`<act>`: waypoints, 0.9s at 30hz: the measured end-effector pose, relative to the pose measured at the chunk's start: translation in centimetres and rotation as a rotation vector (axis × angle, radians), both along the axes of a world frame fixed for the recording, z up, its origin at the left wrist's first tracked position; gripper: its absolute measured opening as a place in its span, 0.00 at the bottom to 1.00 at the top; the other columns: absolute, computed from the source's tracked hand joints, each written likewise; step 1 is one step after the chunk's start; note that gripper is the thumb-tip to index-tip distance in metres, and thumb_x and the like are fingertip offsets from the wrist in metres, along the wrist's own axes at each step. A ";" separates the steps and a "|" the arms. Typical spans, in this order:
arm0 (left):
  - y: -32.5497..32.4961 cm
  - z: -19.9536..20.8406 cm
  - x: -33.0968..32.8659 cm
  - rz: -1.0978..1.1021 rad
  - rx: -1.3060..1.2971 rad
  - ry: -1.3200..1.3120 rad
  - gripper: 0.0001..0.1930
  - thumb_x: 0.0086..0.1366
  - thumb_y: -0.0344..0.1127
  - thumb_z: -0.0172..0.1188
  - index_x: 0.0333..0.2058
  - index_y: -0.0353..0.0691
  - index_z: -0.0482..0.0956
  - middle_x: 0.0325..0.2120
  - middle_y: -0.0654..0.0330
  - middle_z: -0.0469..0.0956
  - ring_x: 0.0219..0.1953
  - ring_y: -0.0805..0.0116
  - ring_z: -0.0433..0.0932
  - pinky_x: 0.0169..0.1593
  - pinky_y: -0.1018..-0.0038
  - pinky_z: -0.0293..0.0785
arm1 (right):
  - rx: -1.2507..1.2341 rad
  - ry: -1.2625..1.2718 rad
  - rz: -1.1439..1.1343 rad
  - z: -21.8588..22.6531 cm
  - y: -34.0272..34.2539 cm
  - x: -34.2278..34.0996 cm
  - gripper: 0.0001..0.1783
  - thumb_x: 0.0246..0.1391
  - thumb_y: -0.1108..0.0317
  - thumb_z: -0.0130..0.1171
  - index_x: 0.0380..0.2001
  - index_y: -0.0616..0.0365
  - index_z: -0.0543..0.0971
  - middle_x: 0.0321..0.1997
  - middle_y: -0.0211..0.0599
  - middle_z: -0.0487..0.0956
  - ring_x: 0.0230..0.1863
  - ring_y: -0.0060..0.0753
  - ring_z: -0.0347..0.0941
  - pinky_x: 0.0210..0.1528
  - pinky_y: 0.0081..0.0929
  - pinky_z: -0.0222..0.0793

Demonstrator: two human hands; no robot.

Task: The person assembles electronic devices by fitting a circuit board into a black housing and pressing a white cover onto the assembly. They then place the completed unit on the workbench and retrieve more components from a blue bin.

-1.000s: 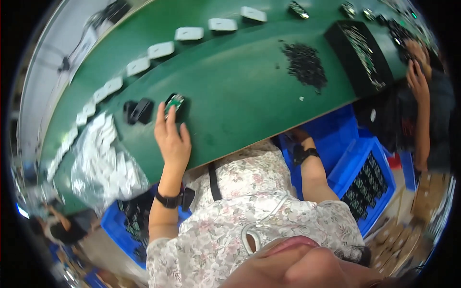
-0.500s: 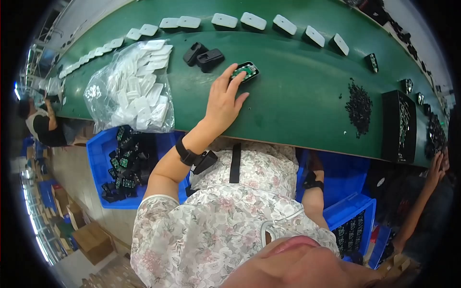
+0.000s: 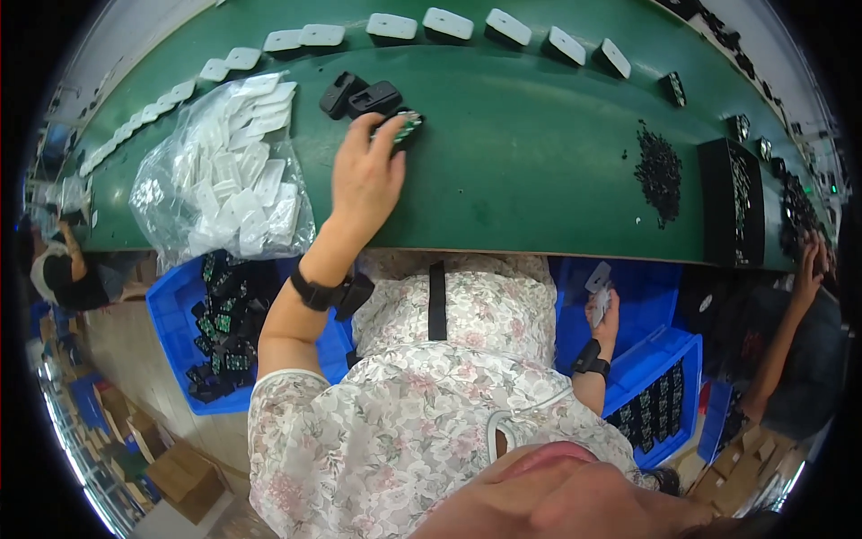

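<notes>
My left hand (image 3: 368, 184) is closed around a small black case with a green circuit board (image 3: 410, 124) in it. The case is tipped up at the near edge of two black housings (image 3: 381, 95), one lying partly against the other. Whether it touches them cannot be made out. Low on the right, below the table edge and over a blue bin (image 3: 655, 289), my right hand (image 3: 607, 314) grips thin white plates (image 3: 599, 277). A clear bag of white covers (image 3: 238, 189) lies to the left of my left hand.
A curved row of white-topped units (image 3: 391, 27) runs along the green table (image 3: 503, 180). Loose small black parts (image 3: 660, 175) and a black box (image 3: 732, 202) are on the right. Another blue bin (image 3: 166, 305) holds boards in cases. A person's hand (image 3: 813, 256) works at the far right.
My left hand has shifted left with the cased board, bringing it beside the black housings and tilting it. My right hand has come out from under the table edge, holding white plates.
</notes>
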State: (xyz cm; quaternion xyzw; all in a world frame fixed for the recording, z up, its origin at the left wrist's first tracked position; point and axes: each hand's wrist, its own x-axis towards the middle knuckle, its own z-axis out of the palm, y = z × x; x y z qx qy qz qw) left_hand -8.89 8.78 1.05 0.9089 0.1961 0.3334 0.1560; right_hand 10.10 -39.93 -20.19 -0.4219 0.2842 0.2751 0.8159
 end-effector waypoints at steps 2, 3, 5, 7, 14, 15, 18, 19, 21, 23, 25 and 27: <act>0.5 0.1 -1.1 0.043 0.028 0.002 0.23 0.52 0.24 0.61 0.50 0.41 0.73 0.45 0.50 0.70 0.43 0.51 0.74 0.45 0.64 0.71 | 0.003 0.017 -0.014 1.7 -0.7 -1.2 0.16 0.56 0.58 0.59 0.44 0.56 0.74 0.36 0.35 0.77 0.29 0.27 0.72 0.23 0.19 0.69; 0.7 0.1 -1.6 0.067 0.031 -0.001 0.23 0.53 0.24 0.61 0.50 0.41 0.73 0.45 0.50 0.70 0.43 0.51 0.74 0.45 0.64 0.72 | -0.006 0.017 -0.044 2.4 -0.7 -1.4 0.16 0.56 0.58 0.59 0.44 0.56 0.74 0.36 0.35 0.77 0.29 0.27 0.72 0.23 0.19 0.69; 0.9 -0.1 -2.5 0.079 0.025 -0.010 0.23 0.54 0.24 0.61 0.50 0.41 0.73 0.46 0.50 0.70 0.43 0.51 0.74 0.45 0.64 0.72 | 0.087 -0.029 -0.074 4.0 0.1 -1.3 0.16 0.57 0.59 0.59 0.44 0.55 0.74 0.37 0.35 0.78 0.30 0.28 0.73 0.23 0.19 0.68; 0.9 -0.6 -2.6 0.054 0.059 -0.039 0.23 0.54 0.24 0.61 0.51 0.41 0.73 0.47 0.51 0.70 0.42 0.52 0.74 0.44 0.64 0.71 | 0.113 -0.080 -0.035 5.6 0.3 -1.3 0.15 0.57 0.58 0.58 0.44 0.53 0.75 0.38 0.34 0.79 0.32 0.28 0.75 0.22 0.18 0.68; 0.7 -1.6 -2.6 0.113 0.121 0.010 0.23 0.55 0.25 0.61 0.51 0.43 0.73 0.50 0.52 0.69 0.42 0.56 0.72 0.45 0.65 0.68 | 0.163 -0.205 0.108 13.6 1.7 -2.4 0.18 0.62 0.55 0.51 0.47 0.55 0.74 0.41 0.35 0.78 0.36 0.31 0.75 0.20 0.20 0.68; 0.7 -1.7 -2.5 0.109 0.122 0.010 0.23 0.55 0.25 0.61 0.52 0.43 0.73 0.51 0.52 0.69 0.43 0.56 0.72 0.45 0.64 0.68 | 0.188 -0.183 0.083 15.2 2.5 -2.6 0.19 0.63 0.54 0.49 0.48 0.56 0.74 0.42 0.36 0.77 0.36 0.33 0.75 0.20 0.19 0.68; 0.8 -1.5 -2.7 0.092 0.112 0.019 0.23 0.55 0.25 0.61 0.52 0.43 0.74 0.51 0.51 0.69 0.45 0.55 0.72 0.45 0.64 0.68 | 0.263 -0.167 0.111 17.9 4.1 -1.7 0.18 0.65 0.56 0.46 0.50 0.55 0.72 0.45 0.39 0.76 0.39 0.37 0.74 0.21 0.23 0.70; 0.7 -1.5 -2.7 0.096 0.116 0.015 0.23 0.55 0.25 0.61 0.51 0.43 0.74 0.51 0.51 0.69 0.45 0.55 0.72 0.45 0.64 0.68 | 0.288 -0.224 0.139 19.2 5.4 -1.2 0.18 0.65 0.56 0.45 0.51 0.55 0.71 0.45 0.40 0.75 0.39 0.37 0.73 0.21 0.24 0.71; 0.6 -1.7 -2.7 0.087 0.103 0.004 0.23 0.55 0.25 0.61 0.51 0.43 0.74 0.51 0.51 0.69 0.46 0.54 0.72 0.45 0.64 0.68 | 0.323 -0.357 0.203 21.2 8.1 0.5 0.19 0.66 0.56 0.44 0.53 0.55 0.69 0.47 0.41 0.73 0.39 0.37 0.73 0.21 0.24 0.71; 0.6 -1.6 -2.6 0.105 0.101 0.023 0.23 0.54 0.24 0.61 0.51 0.43 0.74 0.51 0.51 0.69 0.47 0.54 0.72 0.46 0.64 0.68 | 0.328 -0.428 0.280 23.4 11.2 2.2 0.20 0.66 0.57 0.44 0.53 0.58 0.68 0.48 0.43 0.73 0.39 0.37 0.74 0.20 0.21 0.71; 0.7 -1.7 -2.6 0.098 0.098 0.020 0.23 0.54 0.24 0.61 0.51 0.43 0.75 0.51 0.51 0.69 0.47 0.55 0.72 0.46 0.64 0.68 | 0.109 -0.524 0.401 25.1 15.3 3.8 0.21 0.64 0.59 0.46 0.54 0.61 0.67 0.47 0.44 0.74 0.39 0.38 0.76 0.20 0.20 0.71; 0.7 -1.6 -2.5 0.105 0.123 0.027 0.23 0.54 0.24 0.61 0.51 0.43 0.75 0.50 0.51 0.70 0.47 0.55 0.72 0.47 0.65 0.68 | -0.191 -0.706 0.560 25.3 20.2 5.8 0.22 0.62 0.64 0.51 0.55 0.62 0.67 0.46 0.44 0.76 0.39 0.39 0.78 0.29 0.23 0.76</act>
